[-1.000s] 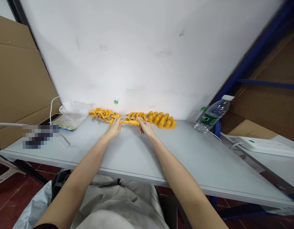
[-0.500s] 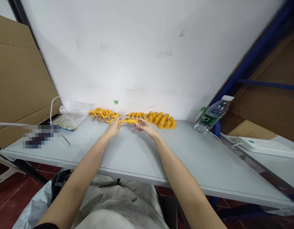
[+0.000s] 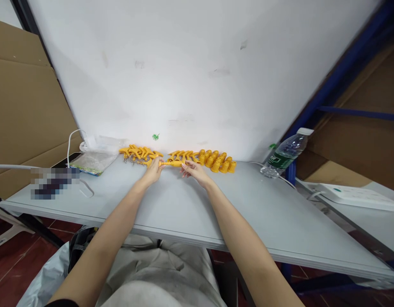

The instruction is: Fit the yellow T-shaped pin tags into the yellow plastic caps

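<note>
My left hand [image 3: 154, 169] is closed around the left end of a yellow plastic piece with a ribbed or threaded shaft [image 3: 166, 163]. On the right, this shaft runs into a thicker, grooved yellow sleeve [image 3: 176, 163]. The fingertips of my right hand [image 3: 193, 170] pinch the sleeve's right end. Both hands are just above the table, in front of the yellow parts. Behind my left hand lies a pile of yellow branched pieces [image 3: 139, 151] with small metal chains [image 3: 130, 159]. More yellow angled pieces [image 3: 184, 154] and several yellow cups [image 3: 216, 161] sit behind and beside my right hand.
The grey table [image 3: 184, 204] meets a white wall panel [image 3: 197, 85]. A clear water bottle [image 3: 286, 153] leans at the right, near a white power strip [image 3: 359, 196]. At the left are a plastic bag [image 3: 94, 162], white cables and a cardboard sheet [image 3: 24, 106].
The right end of the held piece, with my right fingertips on it, has dipped very slightly. Everything else stays as it was.
</note>
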The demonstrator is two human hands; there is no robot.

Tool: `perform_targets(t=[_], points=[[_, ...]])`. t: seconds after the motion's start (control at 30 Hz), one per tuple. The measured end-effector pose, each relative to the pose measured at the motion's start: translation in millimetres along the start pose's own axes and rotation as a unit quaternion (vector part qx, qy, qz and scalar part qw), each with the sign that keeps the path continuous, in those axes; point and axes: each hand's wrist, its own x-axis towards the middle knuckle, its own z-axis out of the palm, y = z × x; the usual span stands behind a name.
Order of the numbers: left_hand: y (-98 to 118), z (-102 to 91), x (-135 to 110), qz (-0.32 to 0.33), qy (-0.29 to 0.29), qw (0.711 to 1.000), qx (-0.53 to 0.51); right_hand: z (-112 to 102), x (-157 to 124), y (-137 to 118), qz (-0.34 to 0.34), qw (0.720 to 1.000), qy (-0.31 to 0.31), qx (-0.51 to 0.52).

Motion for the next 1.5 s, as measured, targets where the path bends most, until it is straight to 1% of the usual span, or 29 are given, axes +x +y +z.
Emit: perform_targets(t=[0.23,0.53,0.7,0.83,1.0,1.07,1.2,1.3,1.43,1.5], points=[[-2,3.0,-2,0.002,0.017,1.000,-0.004,4,-3,-2,0.011,1.000,0.012,0.003],[0,2.9,-3,0.009,0.019,1.000,0.012,9,-6,-9,-0.009,1.000,0.013,0.008],[0,1.9,-3,0.015,0.020,1.000,0.011,10,-6,-9,-0.010,1.000,0.025,0.012],[1,1.6,-2,0.018,0.017,1.000,0.015,12,-4,-8,0.011,0.999,0.034,0.029],[2,2.7,-1,0.021,0.014,0.999,0.025,18,-2,-7,0.085,0.993,0.062,0.056],[1,2.9,-1,0.025,0.017,0.999,0.029,20,-3,-8,0.096,0.992,0.063,0.058],[-3,2.6,0,0.030,0.021,0.999,0.028,19,-4,-11,0.093,0.993,0.052,0.059],[-5,3.0,1,0.025,0.026,0.999,0.025,13,-4,-11,0.095,0.993,0.027,0.060],[-6,4.2,1,0.020,0.031,0.999,0.020,5,-5,-9,0.047,0.995,-0.037,0.078],[-6,4.5,0,0.019,0.034,0.999,0.014,3,-6,-9,0.023,0.996,-0.046,0.072]])
